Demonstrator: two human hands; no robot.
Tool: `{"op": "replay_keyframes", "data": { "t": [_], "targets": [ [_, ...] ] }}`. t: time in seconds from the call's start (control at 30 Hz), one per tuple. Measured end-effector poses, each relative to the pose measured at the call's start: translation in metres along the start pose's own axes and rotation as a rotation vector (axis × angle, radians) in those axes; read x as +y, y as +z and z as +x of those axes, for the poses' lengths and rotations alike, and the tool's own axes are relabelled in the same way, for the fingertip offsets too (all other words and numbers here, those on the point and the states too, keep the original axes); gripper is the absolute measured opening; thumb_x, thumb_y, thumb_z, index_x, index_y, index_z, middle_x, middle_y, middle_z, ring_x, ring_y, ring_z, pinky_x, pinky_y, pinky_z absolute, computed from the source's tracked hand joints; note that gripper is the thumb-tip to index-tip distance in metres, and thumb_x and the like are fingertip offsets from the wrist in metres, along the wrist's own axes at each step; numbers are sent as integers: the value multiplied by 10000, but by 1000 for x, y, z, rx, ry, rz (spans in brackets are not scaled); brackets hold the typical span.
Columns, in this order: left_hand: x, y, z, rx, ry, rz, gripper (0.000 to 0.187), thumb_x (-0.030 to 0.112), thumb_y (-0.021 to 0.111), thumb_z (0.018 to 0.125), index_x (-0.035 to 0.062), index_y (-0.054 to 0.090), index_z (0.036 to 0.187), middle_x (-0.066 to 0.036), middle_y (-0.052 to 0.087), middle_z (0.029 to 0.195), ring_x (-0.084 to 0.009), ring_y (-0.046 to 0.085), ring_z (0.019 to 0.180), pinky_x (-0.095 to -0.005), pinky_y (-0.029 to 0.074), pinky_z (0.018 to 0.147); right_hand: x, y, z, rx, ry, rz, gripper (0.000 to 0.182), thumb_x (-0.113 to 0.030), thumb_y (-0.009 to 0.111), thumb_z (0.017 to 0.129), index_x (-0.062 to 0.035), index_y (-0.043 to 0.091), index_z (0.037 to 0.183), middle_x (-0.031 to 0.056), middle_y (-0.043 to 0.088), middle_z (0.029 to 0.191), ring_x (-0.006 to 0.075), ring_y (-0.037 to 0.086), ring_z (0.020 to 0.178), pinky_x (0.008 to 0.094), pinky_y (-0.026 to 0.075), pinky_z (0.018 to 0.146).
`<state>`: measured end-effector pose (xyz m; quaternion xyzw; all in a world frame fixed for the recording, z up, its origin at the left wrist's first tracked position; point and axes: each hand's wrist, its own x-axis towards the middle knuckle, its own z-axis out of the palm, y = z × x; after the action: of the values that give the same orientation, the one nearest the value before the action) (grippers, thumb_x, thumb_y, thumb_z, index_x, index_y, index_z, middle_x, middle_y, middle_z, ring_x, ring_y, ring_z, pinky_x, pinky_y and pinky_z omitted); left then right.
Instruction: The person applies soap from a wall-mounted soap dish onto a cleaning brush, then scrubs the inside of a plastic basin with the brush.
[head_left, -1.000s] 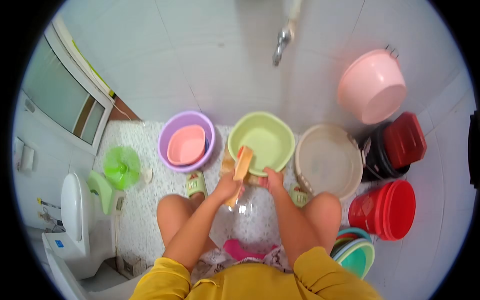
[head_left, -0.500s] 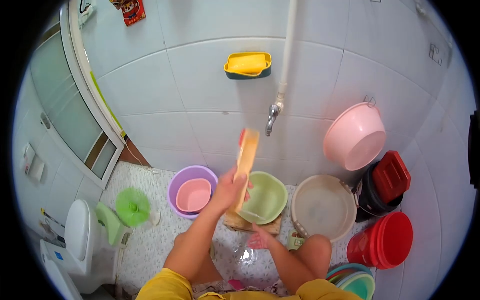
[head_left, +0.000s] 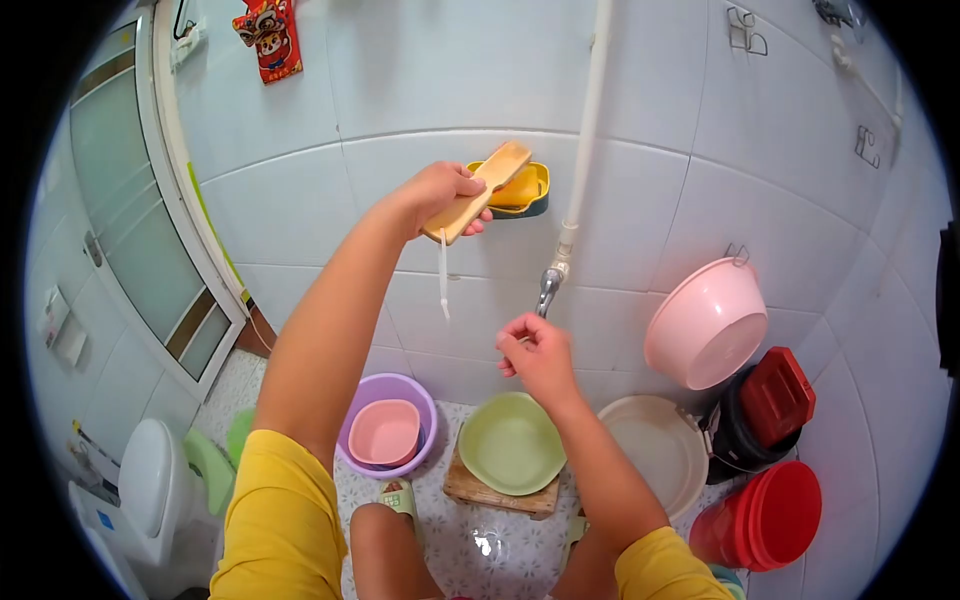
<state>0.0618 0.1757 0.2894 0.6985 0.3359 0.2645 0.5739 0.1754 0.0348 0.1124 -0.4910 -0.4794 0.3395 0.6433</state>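
My left hand (head_left: 450, 200) is raised to the wall and closed around a wooden scrub brush (head_left: 480, 197). A white cord hangs from the brush's lower end. The brush overlaps the yellow and dark green soap box (head_left: 537, 203) on the wall; its smooth wooden back faces me. My right hand (head_left: 540, 355) is just below the tap (head_left: 549, 287), fingers curled in and thumb against them. The end of the spout meets the top of this hand in the view; what the fingers hold, if anything, is hidden. Beneath is a green basin (head_left: 512, 445) on a low wooden stool (head_left: 495, 492).
A purple basin (head_left: 430, 455) with a pink one (head_left: 384, 432) inside stands left. To the right are a beige basin (head_left: 650, 450), a black bucket (head_left: 735, 420) and a red bucket (head_left: 790, 515). A pink basin (head_left: 705, 325) hangs on the wall. The toilet (head_left: 145, 475) is far left.
My left hand has carried the brush up to the soap box, turning it. My right hand has risen from beside the green basin to the tap, its fingers now curled. The view has tilted upward.
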Motion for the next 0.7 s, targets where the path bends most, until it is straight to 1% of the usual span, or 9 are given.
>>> {"op": "replay_keyframes", "data": {
  "t": [0.03,0.27,0.33,0.37,0.43,0.47,0.5,0.57,0.7],
  "targets": [
    [0,-2,2,44,-31,52,222,174,480,909,7,445,1051,-142,590,795,-166,578,569,-293,522,526,1,3,1,-33,8,-15,119,-102,606,802,11,568,795,56,595,718,109,586,521,240,479,467],
    [7,-21,-1,42,-107,198,196,159,487,892,3,460,1008,-131,587,754,-162,571,557,-277,506,508,25,8,-5,-47,72,-85,119,-103,603,793,13,576,787,55,603,720,122,602,528,252,491,466],
    [9,-27,-10,62,-81,370,185,157,485,885,6,471,991,-123,585,743,-162,567,553,-267,494,498,28,9,-6,-38,95,-110,125,-111,605,791,11,576,790,57,608,723,130,617,541,254,493,471],
    [11,-31,-14,62,-82,369,185,157,485,885,6,471,991,-123,585,743,-162,567,553,-267,494,498,28,9,-7,-38,96,-110,125,-111,605,791,11,576,790,57,608,723,130,617,541,254,493,471],
    [15,-40,-23,122,-112,504,180,161,484,880,12,479,982,-114,582,742,-153,564,550,-271,489,492,28,8,-8,-49,113,-125,98,-78,614,815,7,570,798,46,582,742,107,594,563,227,485,480],
    [17,-43,-25,123,-131,493,184,130,478,878,-17,468,989,-131,585,773,-186,587,566,-308,507,500,29,8,-8,-49,113,-123,98,-78,614,815,7,570,798,46,582,742,107,594,563,227,485,480],
    [17,-43,-23,122,-131,496,184,130,478,878,-17,468,989,-131,585,773,-186,587,566,-308,507,500,32,8,-8,-43,111,-135,109,-98,614,801,2,574,791,50,598,734,122,607,552,246,488,481],
    [15,-42,-18,-25,-58,298,185,131,481,874,-14,470,989,-130,580,768,-183,584,567,-308,505,504,35,9,-9,-37,106,-147,122,-119,613,787,-2,578,784,54,613,727,137,620,541,265,492,482],
    [17,-10,-11,12,-56,339,215,170,492,875,9,476,1017,-105,579,744,-156,563,553,-282,491,506,36,10,-11,-58,122,-158,117,-119,612,788,-8,578,782,49,613,727,135,616,542,271,492,486]
  ]
}}
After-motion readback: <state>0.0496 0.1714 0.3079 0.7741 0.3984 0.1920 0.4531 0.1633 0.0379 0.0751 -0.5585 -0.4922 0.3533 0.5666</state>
